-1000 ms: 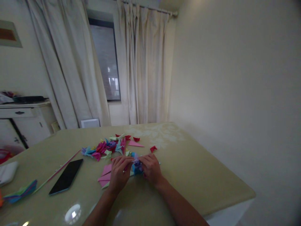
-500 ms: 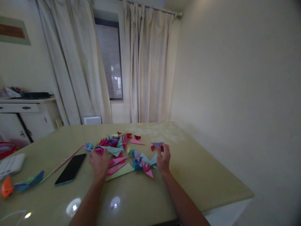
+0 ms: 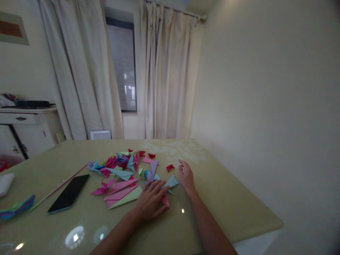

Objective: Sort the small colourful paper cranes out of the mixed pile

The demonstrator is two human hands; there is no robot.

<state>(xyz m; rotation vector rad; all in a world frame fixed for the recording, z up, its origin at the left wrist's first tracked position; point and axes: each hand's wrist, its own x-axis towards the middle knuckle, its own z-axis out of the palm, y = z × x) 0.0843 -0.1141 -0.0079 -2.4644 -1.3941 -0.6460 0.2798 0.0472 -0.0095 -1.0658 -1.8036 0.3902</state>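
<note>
My left hand (image 3: pixel 152 200) lies palm down, fingers spread, over folded paper pieces at the front of the pile; a pink paper piece (image 3: pixel 165 201) shows beside its fingers. Close to its fingertips are a purple folded piece (image 3: pixel 154 167) and a light blue one (image 3: pixel 171 181). With its fingers apart and nothing in them, my right hand (image 3: pixel 186 176) is just right of a small red folded piece (image 3: pixel 170 168). A magenta origami crane (image 3: pixel 103 187) and a pale green folded strip (image 3: pixel 127 197) lie left of my left hand. What is under that palm is hidden.
Many coloured folded papers (image 3: pixel 114 162) form a heap behind. A black phone (image 3: pixel 69 194), a pink-and-green cord (image 3: pixel 62 183), a blue-green paper piece (image 3: pixel 18 209) and a white object (image 3: pixel 5 184) lie on the left of the glossy table (image 3: pixel 225 198). A wall stands right.
My right hand has let go of the purple folded piece, which now lies farther left among the papers. My left hand has moved right, leaving the magenta crane in view. The view has shifted slightly right.
</note>
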